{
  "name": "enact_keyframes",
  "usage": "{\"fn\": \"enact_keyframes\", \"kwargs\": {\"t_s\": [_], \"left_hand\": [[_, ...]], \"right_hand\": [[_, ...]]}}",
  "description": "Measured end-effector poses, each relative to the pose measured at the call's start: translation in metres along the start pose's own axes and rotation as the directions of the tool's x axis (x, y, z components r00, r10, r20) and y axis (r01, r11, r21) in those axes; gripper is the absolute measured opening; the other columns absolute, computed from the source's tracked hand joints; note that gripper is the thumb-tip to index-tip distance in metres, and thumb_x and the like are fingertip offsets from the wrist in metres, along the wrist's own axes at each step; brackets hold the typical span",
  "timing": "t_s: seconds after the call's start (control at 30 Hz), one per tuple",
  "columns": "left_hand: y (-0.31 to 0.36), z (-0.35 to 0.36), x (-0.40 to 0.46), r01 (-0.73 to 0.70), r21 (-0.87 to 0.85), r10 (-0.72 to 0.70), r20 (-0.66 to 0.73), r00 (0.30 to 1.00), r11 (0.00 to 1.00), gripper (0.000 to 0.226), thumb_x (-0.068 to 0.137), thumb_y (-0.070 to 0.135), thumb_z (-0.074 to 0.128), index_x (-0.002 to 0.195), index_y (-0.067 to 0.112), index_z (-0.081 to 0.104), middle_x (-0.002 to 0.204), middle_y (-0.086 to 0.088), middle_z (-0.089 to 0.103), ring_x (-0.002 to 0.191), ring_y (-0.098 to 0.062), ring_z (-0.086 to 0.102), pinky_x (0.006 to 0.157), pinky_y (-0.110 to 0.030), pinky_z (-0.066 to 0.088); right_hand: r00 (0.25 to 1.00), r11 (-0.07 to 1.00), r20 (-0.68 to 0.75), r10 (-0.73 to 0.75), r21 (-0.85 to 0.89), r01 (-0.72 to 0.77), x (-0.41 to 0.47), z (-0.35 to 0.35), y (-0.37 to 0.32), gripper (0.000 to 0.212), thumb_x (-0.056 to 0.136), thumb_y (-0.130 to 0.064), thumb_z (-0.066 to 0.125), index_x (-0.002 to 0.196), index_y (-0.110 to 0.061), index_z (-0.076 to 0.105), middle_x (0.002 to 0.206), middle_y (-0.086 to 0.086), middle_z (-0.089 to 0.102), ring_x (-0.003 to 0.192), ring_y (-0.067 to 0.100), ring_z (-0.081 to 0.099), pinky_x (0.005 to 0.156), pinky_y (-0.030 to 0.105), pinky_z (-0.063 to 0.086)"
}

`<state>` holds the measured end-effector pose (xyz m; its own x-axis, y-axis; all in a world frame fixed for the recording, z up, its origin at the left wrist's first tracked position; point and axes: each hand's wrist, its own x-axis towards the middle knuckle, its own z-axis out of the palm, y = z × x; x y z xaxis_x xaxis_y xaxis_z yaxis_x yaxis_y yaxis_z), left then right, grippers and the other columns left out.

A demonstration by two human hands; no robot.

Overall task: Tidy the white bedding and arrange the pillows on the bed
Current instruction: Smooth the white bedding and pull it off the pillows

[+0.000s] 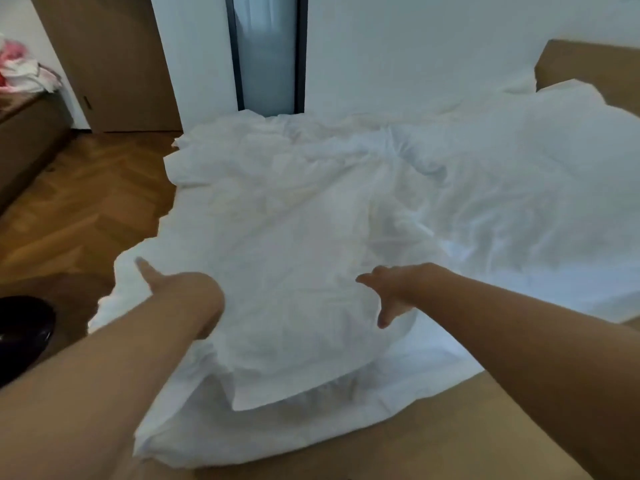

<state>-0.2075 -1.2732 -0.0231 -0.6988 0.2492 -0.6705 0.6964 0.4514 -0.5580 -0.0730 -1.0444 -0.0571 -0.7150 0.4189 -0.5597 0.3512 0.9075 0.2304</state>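
Crumpled white bedding [311, 188] covers the bed, bunched higher at the right [519, 161]. A white pillow [294, 341] lies nearest me on it, with one corner pointing toward the tan bed frame [398, 445]. My left hand [176, 289] reaches over the pillow's left side with straight fingers pointing away; its image is blurred. My right hand [391, 292] hovers at the pillow's right side, fingers spread and thumb hanging down. Neither hand holds anything that I can see.
Herringbone wood floor [86, 209] lies left of the bed. A brown bench [27, 133] with pink and white cloth [20, 67] stands at the far left. A black rounded object [20, 330] sits at the left edge. Behind are a brown door [114, 64] and a narrow glass panel [266, 53].
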Motion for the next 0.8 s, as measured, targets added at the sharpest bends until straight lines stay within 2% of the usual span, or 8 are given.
{"fn": "enact_keyframes", "kwargs": {"t_s": [0.03, 0.13, 0.27, 0.33, 0.43, 0.53, 0.7, 0.8], "left_hand": [[0.032, -0.013, 0.012, -0.126, -0.111, 0.120, -0.058, 0.991, 0.986, 0.063, 0.095, 0.025, 0.049, 0.153, 0.018, 0.025, 0.156, -0.006, 0.021, 0.142, -0.034, 0.024, 0.091, -0.087, 0.008], [0.108, -0.037, 0.051, -0.404, -0.284, 0.323, -0.292, 0.900, 0.870, 0.091, 0.074, 0.051, 0.069, 0.149, 0.033, 0.021, 0.151, -0.003, 0.025, 0.133, -0.036, 0.036, 0.100, -0.065, 0.037], [0.158, -0.035, 0.098, -0.354, -0.210, 0.243, -0.419, 0.875, 0.911, 0.090, 0.083, 0.042, 0.065, 0.151, 0.023, 0.011, 0.147, -0.015, 0.025, 0.126, -0.039, 0.043, 0.090, -0.058, 0.049], [0.155, -0.037, 0.120, -0.420, -0.252, 0.222, -0.561, 0.797, 0.872, 0.054, 0.093, 0.027, 0.051, 0.144, 0.021, 0.034, 0.139, -0.012, 0.045, 0.120, -0.031, 0.052, 0.094, -0.042, 0.048], [0.120, -0.057, 0.108, -0.457, -0.240, 0.269, -0.548, 0.792, 0.857, 0.039, 0.094, 0.023, 0.045, 0.132, 0.017, 0.052, 0.132, -0.007, 0.057, 0.117, -0.026, 0.058, 0.092, -0.033, 0.046], [0.082, -0.078, 0.078, -0.391, -0.124, 0.344, -0.288, 0.894, 0.912, 0.039, 0.093, 0.014, 0.047, 0.130, 0.002, 0.055, 0.135, -0.013, 0.056, 0.121, -0.027, 0.056, 0.087, -0.028, 0.043], [0.105, -0.079, 0.053, -0.358, -0.084, 0.367, 0.285, 0.885, 0.930, 0.051, 0.095, 0.024, 0.057, 0.140, 0.001, 0.046, 0.138, -0.016, 0.050, 0.113, -0.032, 0.058, 0.085, -0.032, 0.042], [0.150, -0.104, 0.050, -0.507, -0.257, 0.498, -0.104, 0.861, 0.823, 0.058, 0.088, 0.044, 0.060, 0.133, 0.008, 0.051, 0.116, -0.009, 0.059, 0.088, -0.028, 0.062, 0.082, -0.034, 0.047]], "right_hand": [[1.000, 0.999, 0.007, 0.025, -0.022, -0.025, 0.011, 0.013, 0.007, 0.105, 0.074, -0.046, 0.075, 0.153, -0.033, 0.008, 0.152, 0.001, 0.029, 0.133, 0.026, 0.042, 0.102, 0.046, 0.042], [0.992, 0.992, -0.064, 0.105, -0.059, -0.109, 0.035, 0.046, 0.031, 0.108, 0.079, -0.038, 0.073, 0.154, -0.028, -0.004, 0.161, 0.007, 0.005, 0.147, 0.029, 0.015, 0.115, 0.050, 0.024], [0.926, 0.968, -0.334, 0.177, -0.109, -0.225, 0.062, 0.083, 0.064, 0.103, 0.086, -0.037, 0.057, 0.149, -0.030, -0.024, 0.157, 0.009, -0.028, 0.145, 0.029, -0.024, 0.107, 0.068, -0.017], [0.900, 0.966, -0.395, 0.186, -0.096, -0.242, 0.068, 0.091, 0.075, 0.103, 0.079, -0.036, 0.064, 0.154, -0.031, -0.007, 0.161, 0.012, -0.012, 0.149, 0.032, -0.009, 0.105, 0.070, -0.015], [0.845, 0.980, -0.504, 0.181, 0.020, -0.198, 0.071, 0.080, 0.093, 0.065, 0.061, -0.024, 0.078, 0.122, -0.023, 0.055, 0.125, 0.015, 0.059, 0.115, 0.036, 0.057, 0.096, 0.054, 0.041], [0.953, 0.943, -0.254, 0.165, 0.323, -0.077, 0.059, 0.051, 0.084, 0.027, 0.083, -0.019, 0.056, 0.109, -0.017, 0.064, 0.111, 0.007, 0.067, 0.102, 0.029, 0.062, 0.084, 0.028, 0.048], [0.986, 0.933, 0.164, -0.029, 0.359, -0.032, 0.033, 0.054, 0.087, 0.063, 0.086, -0.017, 0.056, 0.145, -0.032, 0.037, 0.146, -0.004, 0.040, 0.121, 0.021, 0.049, 0.095, 0.032, 0.045], [0.990, 0.956, 0.097, 0.106, 0.263, -0.128, 0.024, 0.082, 0.130, 0.098, 0.080, -0.029, 0.066, 0.154, -0.037, 0.001, 0.162, -0.006, -0.001, 0.148, 0.024, 0.012, 0.116, 0.044, 0.025]]}}
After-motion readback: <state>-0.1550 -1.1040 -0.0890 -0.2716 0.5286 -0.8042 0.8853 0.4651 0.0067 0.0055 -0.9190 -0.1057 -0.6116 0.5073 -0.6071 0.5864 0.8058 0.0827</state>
